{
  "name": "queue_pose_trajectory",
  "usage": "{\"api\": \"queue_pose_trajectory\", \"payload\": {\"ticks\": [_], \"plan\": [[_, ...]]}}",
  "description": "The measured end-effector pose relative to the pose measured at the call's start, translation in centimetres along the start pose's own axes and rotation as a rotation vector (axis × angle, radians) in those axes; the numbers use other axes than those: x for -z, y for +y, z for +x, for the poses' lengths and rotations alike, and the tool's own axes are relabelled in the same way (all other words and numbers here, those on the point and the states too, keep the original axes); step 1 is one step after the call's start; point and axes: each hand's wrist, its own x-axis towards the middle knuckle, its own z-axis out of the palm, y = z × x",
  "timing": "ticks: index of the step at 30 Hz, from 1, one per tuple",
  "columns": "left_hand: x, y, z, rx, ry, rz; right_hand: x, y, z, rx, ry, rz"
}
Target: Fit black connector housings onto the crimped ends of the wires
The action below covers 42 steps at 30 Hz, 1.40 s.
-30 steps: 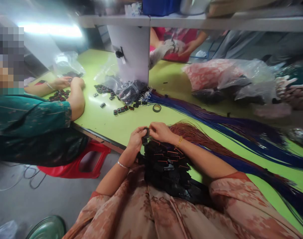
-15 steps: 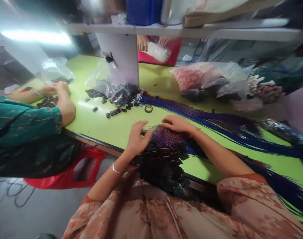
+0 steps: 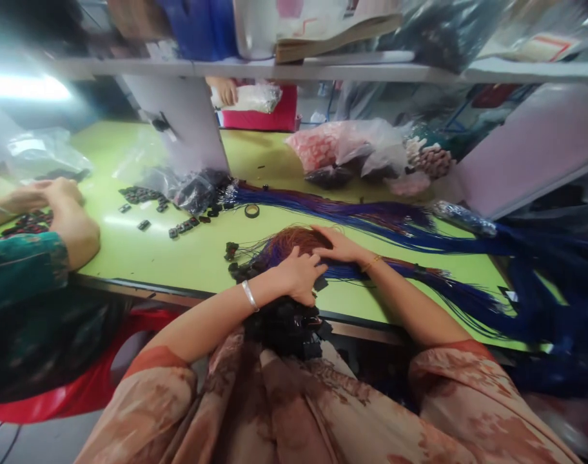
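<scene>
Wires [image 3: 287, 241] in brown and blue lie bunched near the table's [image 3: 178, 261] front edge, black connectors [image 3: 279, 325] massed across it. I have my left hand [image 3: 300, 276] over the bunch, fingers loosely spread; my right hand [image 3: 336, 246] curves onto the wires, its grip unclear. Some ends look fitted; loose black pieces [image 3: 182, 227] farther back appear unattached, how many I cannot tell.

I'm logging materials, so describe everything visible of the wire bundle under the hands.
The wire bundle is a loose mass of thin, smooth-looking brown and blue strands. It lies across the green tabletop, small black pieces at its left end. The left hand and right hand spread over it, partly hiding it.
</scene>
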Motion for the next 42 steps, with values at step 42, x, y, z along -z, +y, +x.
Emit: {"api": "queue_pose_trajectory", "payload": {"ticks": [42], "plan": [[2.2,5.1,-4.4,0.396,0.348,0.504,4.4,-13.5,-6.4,0.086,0.234,-0.579]]}}
